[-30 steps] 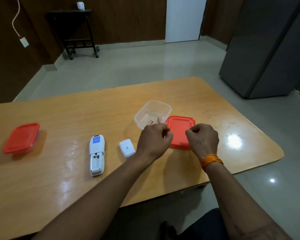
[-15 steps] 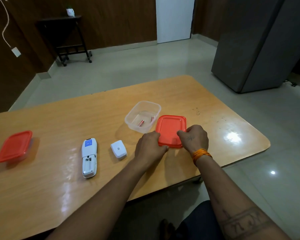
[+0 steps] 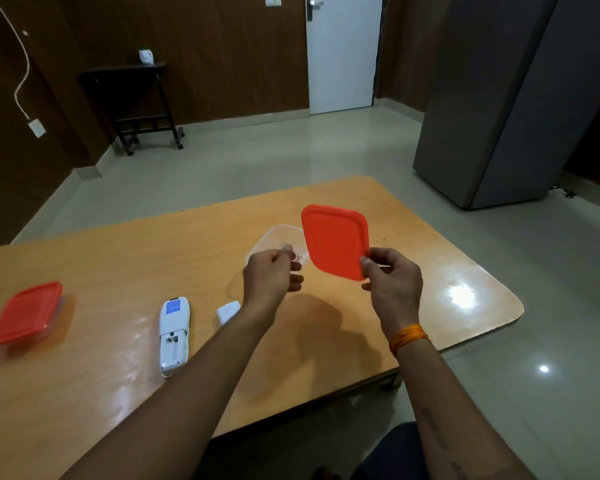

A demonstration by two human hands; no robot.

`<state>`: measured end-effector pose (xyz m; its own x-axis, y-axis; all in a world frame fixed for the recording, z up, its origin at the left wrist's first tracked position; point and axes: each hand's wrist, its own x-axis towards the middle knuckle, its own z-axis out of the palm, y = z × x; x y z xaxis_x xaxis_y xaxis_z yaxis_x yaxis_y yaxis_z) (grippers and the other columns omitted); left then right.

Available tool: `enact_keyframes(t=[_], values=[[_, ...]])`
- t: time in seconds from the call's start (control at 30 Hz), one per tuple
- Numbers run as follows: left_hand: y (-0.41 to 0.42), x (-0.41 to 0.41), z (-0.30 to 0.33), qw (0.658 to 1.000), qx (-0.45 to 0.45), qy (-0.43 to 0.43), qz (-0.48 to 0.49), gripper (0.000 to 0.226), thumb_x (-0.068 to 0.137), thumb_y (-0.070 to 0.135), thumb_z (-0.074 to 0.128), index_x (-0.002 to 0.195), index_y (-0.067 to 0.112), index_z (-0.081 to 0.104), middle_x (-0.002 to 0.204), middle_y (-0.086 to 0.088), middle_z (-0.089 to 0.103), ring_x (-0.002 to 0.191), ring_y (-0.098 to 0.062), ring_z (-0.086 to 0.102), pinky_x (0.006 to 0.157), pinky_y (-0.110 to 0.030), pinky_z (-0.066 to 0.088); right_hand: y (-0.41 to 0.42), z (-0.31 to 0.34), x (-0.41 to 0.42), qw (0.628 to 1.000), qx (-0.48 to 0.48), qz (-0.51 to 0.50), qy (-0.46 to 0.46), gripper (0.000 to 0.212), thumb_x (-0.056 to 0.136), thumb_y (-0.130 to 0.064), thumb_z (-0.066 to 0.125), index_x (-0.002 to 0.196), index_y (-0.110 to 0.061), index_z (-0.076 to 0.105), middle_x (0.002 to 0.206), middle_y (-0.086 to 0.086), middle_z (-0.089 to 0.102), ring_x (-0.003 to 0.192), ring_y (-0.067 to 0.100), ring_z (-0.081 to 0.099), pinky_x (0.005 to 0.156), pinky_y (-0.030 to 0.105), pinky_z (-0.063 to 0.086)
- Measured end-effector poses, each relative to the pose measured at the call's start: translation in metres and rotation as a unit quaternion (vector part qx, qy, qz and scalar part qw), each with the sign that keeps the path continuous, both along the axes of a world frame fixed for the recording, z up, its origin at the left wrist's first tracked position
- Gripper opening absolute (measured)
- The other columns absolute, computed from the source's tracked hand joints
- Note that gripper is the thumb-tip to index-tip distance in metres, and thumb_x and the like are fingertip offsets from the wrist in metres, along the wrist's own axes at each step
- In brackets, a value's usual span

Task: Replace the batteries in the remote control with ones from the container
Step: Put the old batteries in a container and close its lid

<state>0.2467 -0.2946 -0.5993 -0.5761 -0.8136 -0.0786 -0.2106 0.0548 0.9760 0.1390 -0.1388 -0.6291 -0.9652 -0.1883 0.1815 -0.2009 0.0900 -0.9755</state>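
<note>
Head view: right hand (image 3: 392,285) pinches a red lid (image 3: 335,240) aloft; left hand (image 3: 272,278) is loosely curled, seemingly empty, touching the clear container (image 3: 274,239). Remote (image 3: 174,336) lies open at 9 o'clock. Snapping the lid on risks leaving that remote without batteries.

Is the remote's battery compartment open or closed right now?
Open. The remote lies with its battery bay exposed, and its white cover lies apart beside it.
</note>
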Motion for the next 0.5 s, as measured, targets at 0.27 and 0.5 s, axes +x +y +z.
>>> enact_keyframes(t=[0.27, 0.5], values=[[-0.039, 0.013, 0.024, 0.972, 0.212, 0.096, 0.041, 0.028, 0.094, 0.023, 0.077, 0.075, 0.005, 0.066, 0.057, -0.006, 0.058, 0.042, -0.017, 0.054, 0.046, -0.024, 0.050, -0.020, 0.002, 0.016, 0.972, 0.054, 0.032, 0.227, 0.020, 0.086, -0.004, 0.082, 0.104, -0.013, 0.080, 0.104, 0.000, 0.073, 0.088, 0.009, 0.070, 0.081, 0.012, 0.055], [-0.070, 0.017, 0.019, 0.984, 0.164, 0.058, 0.021, 0.011, 0.081, 0.005, 0.084, 0.086, 0.001, 0.075, 0.079, -0.012, 0.072, 0.071, -0.025, 0.068, 0.056, -0.027, 0.060, -0.044, 0.006, 0.021, 0.977, 0.030, 0.057, 0.206, 0.022, 0.087, -0.002, 0.081, 0.107, -0.011, 0.080, 0.110, 0.004, 0.077, 0.094, 0.010, 0.073, 0.088, 0.018, 0.060]])
